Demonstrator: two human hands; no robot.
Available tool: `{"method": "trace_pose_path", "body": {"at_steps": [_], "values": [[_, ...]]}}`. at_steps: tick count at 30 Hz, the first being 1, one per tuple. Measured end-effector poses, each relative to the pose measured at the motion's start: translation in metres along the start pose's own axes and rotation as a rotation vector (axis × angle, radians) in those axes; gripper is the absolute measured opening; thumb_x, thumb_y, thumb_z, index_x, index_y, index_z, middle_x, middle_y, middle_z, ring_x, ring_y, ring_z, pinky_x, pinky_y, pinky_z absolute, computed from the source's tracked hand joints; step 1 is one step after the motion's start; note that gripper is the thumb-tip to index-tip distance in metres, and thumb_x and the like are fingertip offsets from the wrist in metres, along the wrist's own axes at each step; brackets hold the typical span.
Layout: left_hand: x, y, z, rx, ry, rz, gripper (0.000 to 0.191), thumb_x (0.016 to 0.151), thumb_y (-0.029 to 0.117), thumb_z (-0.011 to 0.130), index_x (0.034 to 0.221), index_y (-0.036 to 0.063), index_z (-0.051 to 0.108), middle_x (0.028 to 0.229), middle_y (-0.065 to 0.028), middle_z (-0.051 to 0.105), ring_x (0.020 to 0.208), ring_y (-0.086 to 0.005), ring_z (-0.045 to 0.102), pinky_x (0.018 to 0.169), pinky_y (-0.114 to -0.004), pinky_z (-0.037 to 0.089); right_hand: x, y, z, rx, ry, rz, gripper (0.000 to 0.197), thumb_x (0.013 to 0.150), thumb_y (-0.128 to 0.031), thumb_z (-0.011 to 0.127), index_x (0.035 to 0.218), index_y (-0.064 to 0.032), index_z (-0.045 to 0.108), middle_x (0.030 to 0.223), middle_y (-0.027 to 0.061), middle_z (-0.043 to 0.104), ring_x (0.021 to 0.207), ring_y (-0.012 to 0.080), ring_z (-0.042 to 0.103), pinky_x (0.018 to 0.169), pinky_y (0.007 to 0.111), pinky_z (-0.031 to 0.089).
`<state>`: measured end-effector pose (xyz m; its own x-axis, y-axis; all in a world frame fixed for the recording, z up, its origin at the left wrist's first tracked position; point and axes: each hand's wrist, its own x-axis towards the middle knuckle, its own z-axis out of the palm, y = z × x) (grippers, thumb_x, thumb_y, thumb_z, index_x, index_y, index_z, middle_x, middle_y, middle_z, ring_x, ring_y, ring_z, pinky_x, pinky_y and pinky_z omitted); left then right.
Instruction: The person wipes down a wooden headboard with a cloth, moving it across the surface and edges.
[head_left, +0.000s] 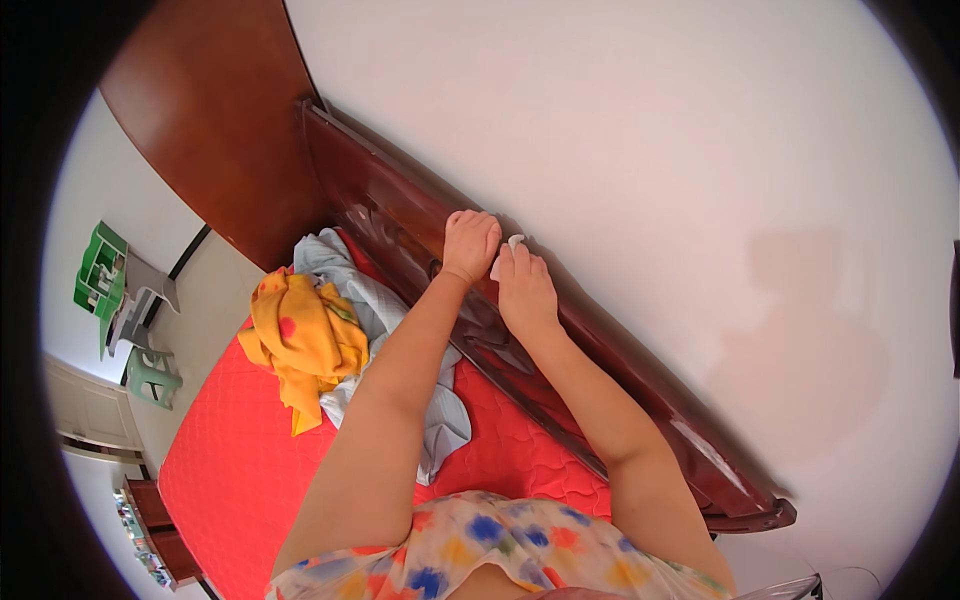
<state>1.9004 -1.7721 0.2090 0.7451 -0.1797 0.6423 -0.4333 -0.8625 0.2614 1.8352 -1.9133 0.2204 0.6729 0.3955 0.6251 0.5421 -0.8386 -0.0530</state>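
A glossy dark red-brown wooden headboard (637, 375) runs diagonally along the white wall. My left hand (472, 244) rests on its upper edge, the fingers curled over the rim. Just to the right, my right hand (529, 291) presses a crumpled white cloth or tissue (516, 241) against the same edge. Most of that white piece is hidden under my fingers. The two hands are close together but apart. Below the headboard lies a bed with a red quilted cover (225, 442).
A bunched yellow blanket (307, 337) and a pale blue-grey cloth (446, 427) lie on the bed. A tall brown wooden panel (217, 112) stands at the headboard's far end. Further left are a green plastic stool (153, 375) and a desk with a green shelf (101, 270).
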Motion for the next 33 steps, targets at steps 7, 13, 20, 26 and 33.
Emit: {"method": "trace_pose_path", "body": {"at_steps": [7,13,20,26,33], "values": [[0.005,-0.004,0.002,-0.004,-0.027,-0.024,0.020,0.088,0.021,0.046,0.077,0.0097,0.058,0.083,-0.0028,0.060,0.089,-0.0223,0.053,0.088,-0.040,0.035,-0.004,0.003,0.002,-0.007,0.071,0.019,0.046,0.082,-0.009,0.049,0.126,0.0032,0.044,0.118,0.0186,0.050,0.102,0.0306,0.054,0.095,0.041,0.043],[0.006,-0.009,0.005,-0.074,0.018,-0.007,0.024,0.090,0.022,0.044,0.073,0.0113,0.057,0.081,-0.0019,0.059,0.088,-0.0225,0.052,0.089,-0.039,0.034,-0.059,0.015,-0.046,-0.190,-0.086,0.084,0.046,0.084,-0.012,0.046,0.129,-0.0010,0.044,0.126,0.0161,0.048,0.119,0.0313,0.046,0.103,0.045,0.033],[0.001,-0.011,0.005,-0.184,-0.006,0.053,0.023,0.090,0.023,0.045,0.080,0.0101,0.060,0.086,-0.0018,0.061,0.092,-0.0221,0.052,0.093,-0.040,0.033,-0.127,0.026,-0.114,-0.236,-0.155,0.269,0.048,0.081,-0.001,0.045,0.129,-0.0063,0.046,0.128,0.0148,0.049,0.121,0.0318,0.045,0.104,0.046,0.031],[-0.003,-0.021,-0.007,-0.308,-0.082,0.054,0.019,0.091,0.023,0.047,0.083,0.0114,0.060,0.094,-0.0024,0.061,0.100,-0.0227,0.051,0.101,-0.042,0.028,-0.192,0.053,-0.174,-0.154,-0.027,0.637,0.049,0.079,0.005,0.045,0.127,-0.0012,0.045,0.127,0.0186,0.050,0.119,0.0379,0.044,0.102,0.045,0.035],[-0.052,0.001,-0.010,-0.286,-0.125,-0.065,0.053,0.091,0.026,0.051,0.140,0.0163,0.032,0.151,-0.0053,0.017,0.140,-0.0299,0.010,0.111,-0.052,0.012,-0.214,0.047,-0.141,-0.403,-0.032,0.532,0.070,0.079,-0.009,0.060,0.140,-0.0022,0.026,0.142,0.0205,0.030,0.132,0.0402,0.027,0.107,0.055,0.023]]}}
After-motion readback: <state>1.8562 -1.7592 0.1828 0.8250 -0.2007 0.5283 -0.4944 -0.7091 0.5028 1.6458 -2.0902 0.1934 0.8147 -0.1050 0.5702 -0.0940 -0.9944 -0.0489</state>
